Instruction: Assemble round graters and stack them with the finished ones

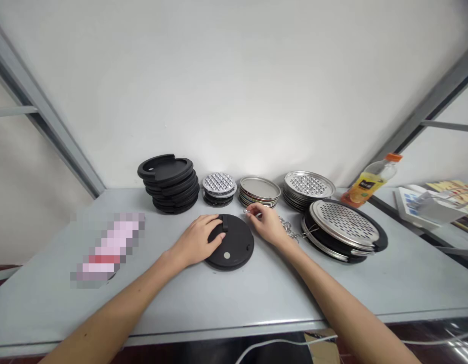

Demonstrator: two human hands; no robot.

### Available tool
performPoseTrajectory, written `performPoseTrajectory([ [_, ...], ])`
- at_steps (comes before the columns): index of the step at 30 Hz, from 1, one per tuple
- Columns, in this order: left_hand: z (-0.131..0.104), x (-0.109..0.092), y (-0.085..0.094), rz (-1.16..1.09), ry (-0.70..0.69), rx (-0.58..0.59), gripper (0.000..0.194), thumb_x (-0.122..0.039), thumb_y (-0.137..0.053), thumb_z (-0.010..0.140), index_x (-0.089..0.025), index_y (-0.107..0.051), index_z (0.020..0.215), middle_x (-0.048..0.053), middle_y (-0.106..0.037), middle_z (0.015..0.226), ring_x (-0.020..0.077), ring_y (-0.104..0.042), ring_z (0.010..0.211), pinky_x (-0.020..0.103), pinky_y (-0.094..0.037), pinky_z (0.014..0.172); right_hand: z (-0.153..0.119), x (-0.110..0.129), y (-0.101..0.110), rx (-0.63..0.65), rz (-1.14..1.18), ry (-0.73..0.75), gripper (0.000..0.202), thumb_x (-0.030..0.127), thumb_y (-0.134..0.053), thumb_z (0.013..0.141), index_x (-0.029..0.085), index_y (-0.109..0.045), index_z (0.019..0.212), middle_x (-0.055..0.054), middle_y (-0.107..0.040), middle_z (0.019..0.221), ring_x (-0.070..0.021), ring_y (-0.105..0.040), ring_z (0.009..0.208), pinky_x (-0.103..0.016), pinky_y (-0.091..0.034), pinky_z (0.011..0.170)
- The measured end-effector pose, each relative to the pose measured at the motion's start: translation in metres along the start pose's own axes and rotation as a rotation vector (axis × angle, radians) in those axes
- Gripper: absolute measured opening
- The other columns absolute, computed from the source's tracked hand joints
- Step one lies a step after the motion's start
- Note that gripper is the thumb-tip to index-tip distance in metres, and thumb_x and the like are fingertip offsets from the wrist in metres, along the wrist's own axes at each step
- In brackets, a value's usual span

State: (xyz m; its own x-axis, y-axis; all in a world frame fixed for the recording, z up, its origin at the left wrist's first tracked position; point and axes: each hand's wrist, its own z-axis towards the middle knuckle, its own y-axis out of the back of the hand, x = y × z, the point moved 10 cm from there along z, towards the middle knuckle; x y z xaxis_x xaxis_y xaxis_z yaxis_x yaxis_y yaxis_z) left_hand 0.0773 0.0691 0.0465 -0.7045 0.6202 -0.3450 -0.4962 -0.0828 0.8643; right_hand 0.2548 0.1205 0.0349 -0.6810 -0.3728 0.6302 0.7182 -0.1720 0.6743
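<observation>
On the table in front of me lies a round black disc [236, 253] with a short raised bar, a small knob and a pale round spot. My left hand [198, 240] rests over its left side, holding it, thumb bent across the top near the bar. Just past the disc's upper right edge, my right hand [266, 222] pinches a small shiny metal piece [246, 212] between thumb and fingertips; it looks like a wire clasp. Partly behind that hand is a loose heap of similar wire clasps [289, 228].
Along the wall stand stacks of black rimmed trays [167, 174], small grater discs [219, 183], silver plates [260, 187] and larger grater plates [308, 184]. Round graters with black rims [343, 225] are piled at right, before a drink bottle [370, 182]. A blurred pink item [110, 245] lies left.
</observation>
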Motion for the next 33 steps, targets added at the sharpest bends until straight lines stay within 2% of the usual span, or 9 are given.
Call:
performPoseTrajectory([
  [3,-0.001,0.002,-0.002,0.019,0.004,0.010,0.035,-0.033,-0.050,0.092,-0.014,-0.061,0.120,0.012,-0.058,0.130,0.0253,-0.052,0.121,0.042,-0.042,0.106,0.003,-0.008,0.005,-0.050,0.168,-0.056,0.025,0.028,-0.055,0.083,0.017,-0.068,0.102,-0.007,-0.073,0.093,-0.0190,-0.063,0.079,-0.032,-0.047,0.075],
  [11,0.000,0.003,-0.002,0.026,0.009,0.006,0.036,-0.034,-0.050,0.092,-0.014,-0.061,0.120,0.012,-0.058,0.131,0.0255,-0.053,0.121,0.042,-0.042,0.106,0.006,-0.024,-0.001,-0.067,0.710,-0.240,0.022,0.040,-0.071,0.072,0.020,-0.073,0.083,-0.006,-0.073,0.096,-0.0197,-0.063,0.087,-0.033,-0.048,0.079],
  [15,0.000,0.000,-0.001,0.037,0.005,0.009,0.035,-0.033,-0.050,0.092,-0.014,-0.061,0.120,0.012,-0.058,0.130,0.0253,-0.053,0.120,0.042,-0.042,0.106,0.001,-0.018,-0.013,0.040,0.961,-0.330,0.024,0.040,-0.076,0.070,0.022,-0.073,0.085,-0.005,-0.071,0.101,-0.0186,-0.062,0.095,-0.031,-0.048,0.083],
  [18,0.000,-0.002,-0.002,0.053,0.008,0.009,0.035,-0.032,-0.050,0.092,-0.013,-0.061,0.120,0.013,-0.059,0.130,0.0254,-0.053,0.120,0.041,-0.042,0.105,-0.003,-0.004,-0.022,0.163,1.119,-0.365,0.027,0.040,-0.077,0.070,0.021,-0.072,0.088,-0.005,-0.071,0.093,-0.0171,-0.064,0.092,-0.030,-0.048,0.081],
  [22,-0.001,-0.003,-0.002,0.081,0.037,-0.002,0.035,-0.032,-0.050,0.092,-0.012,-0.062,0.119,0.013,-0.060,0.128,0.0265,-0.054,0.117,0.042,-0.044,0.103,-0.007,0.002,-0.029,0.225,1.141,-0.390,0.033,0.040,-0.078,0.070,0.020,-0.072,0.096,0.001,-0.065,0.070,-0.0084,-0.059,0.066,-0.024,-0.047,0.069],
  [25,-0.003,-0.006,-0.003,0.101,0.042,0.001,0.036,-0.034,-0.049,0.093,-0.013,-0.062,0.118,0.013,-0.060,0.128,0.0272,-0.054,0.117,0.043,-0.044,0.103,-0.008,-0.002,-0.033,0.223,1.071,-0.397,0.036,0.040,-0.079,0.069,0.021,-0.071,0.099,0.003,-0.061,0.064,-0.0064,-0.054,0.059,-0.021,-0.044,0.062],
  [29,-0.004,-0.009,-0.002,0.110,0.014,0.007,0.037,-0.036,-0.048,0.093,-0.012,-0.062,0.119,0.013,-0.060,0.129,0.0273,-0.054,0.118,0.043,-0.043,0.103,-0.008,-0.006,-0.035,0.209,1.008,-0.398,0.033,0.046,-0.076,0.071,0.019,-0.074,0.090,-0.001,-0.065,0.070,-0.0086,-0.056,0.062,-0.023,-0.045,0.063],
  [33,-0.004,-0.012,0.001,0.101,-0.012,-0.003,0.035,-0.035,-0.049,0.093,-0.013,-0.063,0.116,0.013,-0.061,0.127,0.0265,-0.055,0.118,0.043,-0.044,0.103,-0.009,0.000,-0.034,0.238,0.989,-0.360,0.034,0.041,-0.076,0.072,0.021,-0.074,0.099,-0.004,-0.070,0.087,-0.0115,-0.061,0.075,-0.025,-0.047,0.071],
])
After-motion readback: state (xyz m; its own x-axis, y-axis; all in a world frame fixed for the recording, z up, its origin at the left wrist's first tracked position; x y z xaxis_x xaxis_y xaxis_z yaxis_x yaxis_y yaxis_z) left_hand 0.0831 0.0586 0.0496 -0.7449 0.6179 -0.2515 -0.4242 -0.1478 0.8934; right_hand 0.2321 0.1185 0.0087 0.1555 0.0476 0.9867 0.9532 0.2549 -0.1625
